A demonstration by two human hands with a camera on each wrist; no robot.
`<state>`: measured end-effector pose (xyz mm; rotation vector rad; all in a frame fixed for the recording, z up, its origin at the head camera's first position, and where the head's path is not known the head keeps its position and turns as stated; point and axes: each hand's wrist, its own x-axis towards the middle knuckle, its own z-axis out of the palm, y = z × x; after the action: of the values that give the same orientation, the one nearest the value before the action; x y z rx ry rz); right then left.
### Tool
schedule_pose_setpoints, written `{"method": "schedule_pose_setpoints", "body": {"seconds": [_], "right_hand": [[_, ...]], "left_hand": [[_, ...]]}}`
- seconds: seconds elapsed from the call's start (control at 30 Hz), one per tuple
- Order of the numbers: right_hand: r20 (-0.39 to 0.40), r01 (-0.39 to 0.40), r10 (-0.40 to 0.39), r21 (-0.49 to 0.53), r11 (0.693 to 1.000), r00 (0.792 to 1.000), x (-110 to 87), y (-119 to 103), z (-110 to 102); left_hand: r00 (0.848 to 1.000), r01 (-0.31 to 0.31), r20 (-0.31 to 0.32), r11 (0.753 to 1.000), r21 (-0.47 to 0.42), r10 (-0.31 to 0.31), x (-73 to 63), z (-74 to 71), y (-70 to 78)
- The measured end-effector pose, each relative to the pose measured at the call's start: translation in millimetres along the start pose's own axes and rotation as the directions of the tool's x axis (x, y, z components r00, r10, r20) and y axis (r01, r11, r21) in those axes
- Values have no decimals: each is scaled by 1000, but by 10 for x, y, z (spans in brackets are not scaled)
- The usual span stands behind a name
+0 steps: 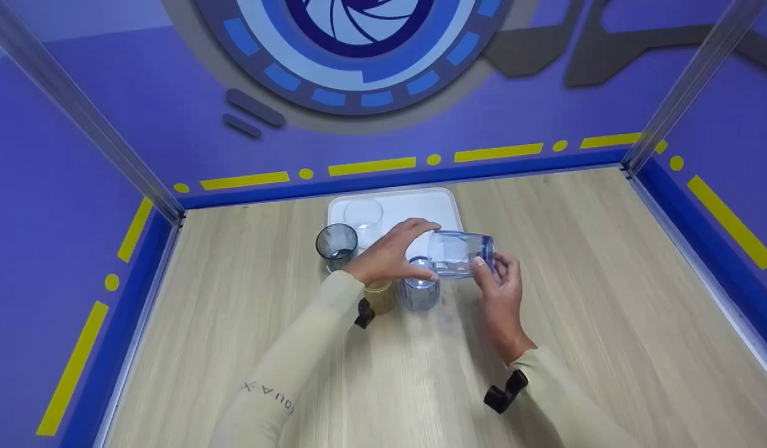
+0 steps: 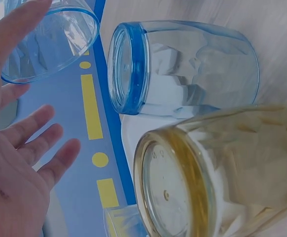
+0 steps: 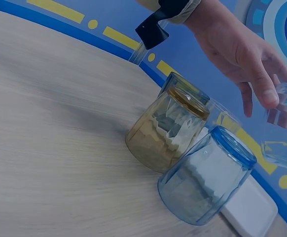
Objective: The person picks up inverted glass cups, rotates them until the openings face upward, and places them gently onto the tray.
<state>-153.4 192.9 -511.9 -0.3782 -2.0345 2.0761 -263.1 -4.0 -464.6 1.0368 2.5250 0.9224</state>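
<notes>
In front of me a pale blue clear glass tumbler (image 1: 461, 254) is held on its side above the table, mouth to the left. My right hand (image 1: 502, 295) grips its base end between thumb and fingers. At the mouth end, the thumb and forefinger of my left hand (image 1: 392, 252) span the rim; the other fingers stay loosely extended in the left wrist view. Below the hands a blue glass (image 2: 183, 69) and an amber glass (image 2: 247, 168) stand upside down on the table. The left hand partly covers the amber one in the head view.
A white tray (image 1: 414, 202) lies near the back wall, with a clear glass (image 1: 363, 214) on it. At the tray's left front stands a dark grey glass (image 1: 337, 244). Blue printed walls (image 1: 116, 155) enclose the wooden table (image 1: 563, 267) at back and sides.
</notes>
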Motion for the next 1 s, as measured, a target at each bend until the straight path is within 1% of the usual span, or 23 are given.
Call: {"method": "schedule_pose_setpoints", "body": {"seconds": [0.27,0.47,0.7,0.77,0.9,1.0], "right_hand": [[0,-6,6,13,1000,1000,5,7,-15],[-3,-13,13,63,998,1000,18,23,-16],[-7,0,1,99,995,1000,29,33,-17],[-8,2,-1,100,995,1000,27,37,-18],[-12,9,-8,93,996,1000,20,45,-19],[-17,8,-6,94,996,1000,19,49,-18]], "left_hand": [[1000,3,6,1000,-17,-3,11,2,23],[1000,-9,-1,999,-43,9,17,10,32],[1000,10,3,996,-90,-9,19,23,42],[1000,2,2,995,-95,-2,24,29,39],[999,-33,-12,996,-83,32,37,39,22],[999,-45,-21,996,-77,43,44,46,17]]}}
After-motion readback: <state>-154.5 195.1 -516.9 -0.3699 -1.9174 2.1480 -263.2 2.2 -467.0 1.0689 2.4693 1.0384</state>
